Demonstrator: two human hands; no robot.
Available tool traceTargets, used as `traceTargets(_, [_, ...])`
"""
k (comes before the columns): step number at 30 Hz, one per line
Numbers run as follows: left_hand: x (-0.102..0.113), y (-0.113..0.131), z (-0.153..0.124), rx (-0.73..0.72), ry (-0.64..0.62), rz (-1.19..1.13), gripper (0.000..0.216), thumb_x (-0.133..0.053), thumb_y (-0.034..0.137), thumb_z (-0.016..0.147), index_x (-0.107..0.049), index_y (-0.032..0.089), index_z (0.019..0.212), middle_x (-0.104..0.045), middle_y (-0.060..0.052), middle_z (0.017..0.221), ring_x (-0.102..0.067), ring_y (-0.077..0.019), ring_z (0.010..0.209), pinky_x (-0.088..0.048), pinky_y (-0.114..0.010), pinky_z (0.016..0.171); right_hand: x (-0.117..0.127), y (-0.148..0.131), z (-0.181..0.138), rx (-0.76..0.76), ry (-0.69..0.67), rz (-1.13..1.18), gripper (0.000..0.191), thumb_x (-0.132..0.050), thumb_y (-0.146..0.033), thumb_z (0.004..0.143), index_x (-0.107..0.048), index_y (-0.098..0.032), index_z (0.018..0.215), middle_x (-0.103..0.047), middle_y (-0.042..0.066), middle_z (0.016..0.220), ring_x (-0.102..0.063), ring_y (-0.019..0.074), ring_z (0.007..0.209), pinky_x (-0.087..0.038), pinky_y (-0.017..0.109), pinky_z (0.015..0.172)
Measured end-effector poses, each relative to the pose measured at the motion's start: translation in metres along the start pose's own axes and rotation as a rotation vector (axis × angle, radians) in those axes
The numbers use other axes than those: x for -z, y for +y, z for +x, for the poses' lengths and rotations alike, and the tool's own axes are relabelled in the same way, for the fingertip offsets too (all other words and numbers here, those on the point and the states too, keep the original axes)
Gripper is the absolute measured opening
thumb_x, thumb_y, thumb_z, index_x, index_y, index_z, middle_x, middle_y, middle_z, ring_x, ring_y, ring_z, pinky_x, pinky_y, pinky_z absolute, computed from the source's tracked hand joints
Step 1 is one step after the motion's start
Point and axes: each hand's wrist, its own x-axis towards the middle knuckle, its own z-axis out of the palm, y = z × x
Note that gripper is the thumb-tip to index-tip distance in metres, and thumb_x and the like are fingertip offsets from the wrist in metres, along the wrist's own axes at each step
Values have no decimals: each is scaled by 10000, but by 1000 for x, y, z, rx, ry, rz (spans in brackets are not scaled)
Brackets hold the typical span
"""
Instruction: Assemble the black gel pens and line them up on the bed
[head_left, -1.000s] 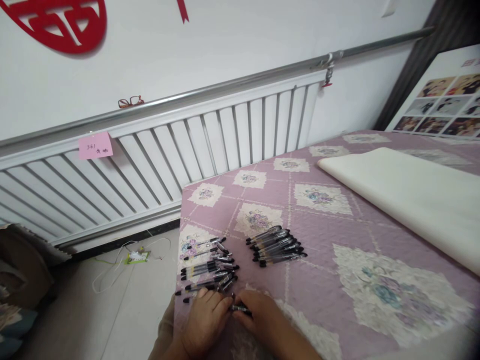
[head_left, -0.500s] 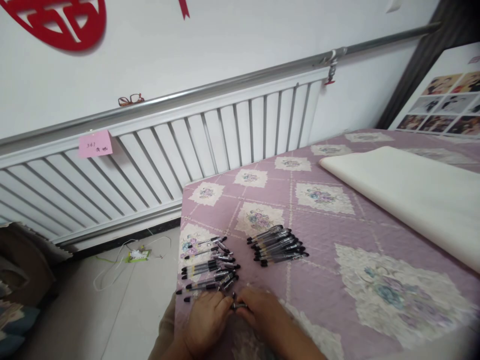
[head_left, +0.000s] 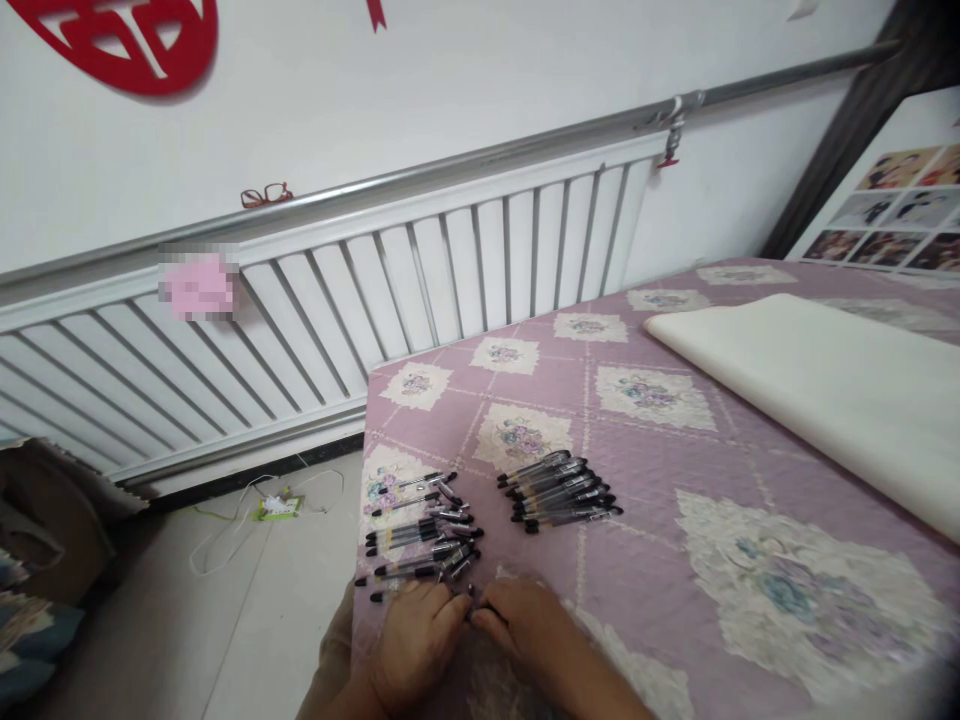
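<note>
At the near edge of the bed, my left hand (head_left: 424,630) and my right hand (head_left: 525,620) are closed with their fingertips almost meeting. Between them shows a small dark part of a pen (head_left: 470,592); the rest is hidden by my fingers. Just beyond my left hand lie several clear-barrelled black pens (head_left: 405,535), with loose caps (head_left: 448,490) near their right ends. Farther right, a neat fanned row of capped black pens (head_left: 559,490) rests on the purple quilted cover (head_left: 540,560).
A folded cream cloth or pad (head_left: 832,390) lies on the right of the bed. Behind stands a white radiator (head_left: 420,270) with a pipe, and glasses (head_left: 266,195) rest on top. A power strip (head_left: 279,507) with white cable is on the floor at left.
My fingertips have drawn around the pen between my hands, so less of it shows. The view has shifted slightly; both groups of pens lie as before.
</note>
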Motion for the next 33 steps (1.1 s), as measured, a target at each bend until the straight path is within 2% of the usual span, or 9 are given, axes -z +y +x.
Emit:
traceTargets(10, [6, 4, 7, 33, -95, -18, 226, -392, 260, 930, -602, 239, 1012, -617, -11, 746, -569, -174, 660, -430, -263, 600, -3, 3, -3, 77, 90, 71, 75, -582, -206, 808, -602, -215, 881, -664, 25, 960, -584, 187, 896, -392, 277, 768])
traceTargets(15, [7, 3, 8, 7, -22, -2, 244, -367, 237, 943, -590, 234, 1041, -608, -4, 715, -554, -156, 621, -406, -255, 573, -2, -2, -4, 39, 154, 100, 149, -627, -225, 778, -588, -210, 921, -654, 30, 995, -573, 192, 935, -389, 279, 793])
traceTargets(18, [9, 3, 9, -50, -3, 4, 263, -329, 236, 968, -570, 230, 1072, -605, -5, 737, -549, -156, 652, -403, -260, 591, -1, -3, -2, 35, 96, 73, 150, -548, -330, 853, -615, -211, 915, -686, 29, 942, -605, 191, 892, -391, 283, 767])
traceTargets(21, [11, 5, 10, -63, -5, -3, 261, -322, 243, 979, -582, 229, 996, -594, -1, 748, -539, -147, 676, -398, -256, 618, 1, -4, 0, 17, 7, -50, 233, -452, -328, 906, -644, -209, 853, -716, 38, 868, -638, 197, 830, -388, 302, 765])
traceTargets(25, [7, 7, 10, -61, -6, -20, 272, -314, 237, 978, -586, 233, 964, -594, 4, 739, -540, -152, 664, -389, -263, 616, -1, -4, 1, 8, -31, -146, 198, -495, -316, 879, -657, -207, 846, -719, 51, 850, -644, 211, 821, -395, 316, 783])
traceTargets(30, [4, 6, 7, -32, -48, -4, 235, -360, 221, 943, -584, 236, 1010, -609, 2, 711, -554, -168, 612, -389, -268, 566, -7, 2, -1, 35, 34, -113, 109, -558, -255, 834, -632, -201, 894, -683, 51, 913, -610, 218, 884, -402, 307, 774])
traceTargets(33, [6, 3, 5, 1, -62, -24, 234, -366, 217, 921, -580, 226, 1014, -621, -9, 731, -571, -166, 620, -406, -259, 563, 0, 11, -6, 64, 106, -61, 91, -563, -235, 829, -604, -203, 903, -654, 48, 951, -578, 213, 903, -395, 310, 790])
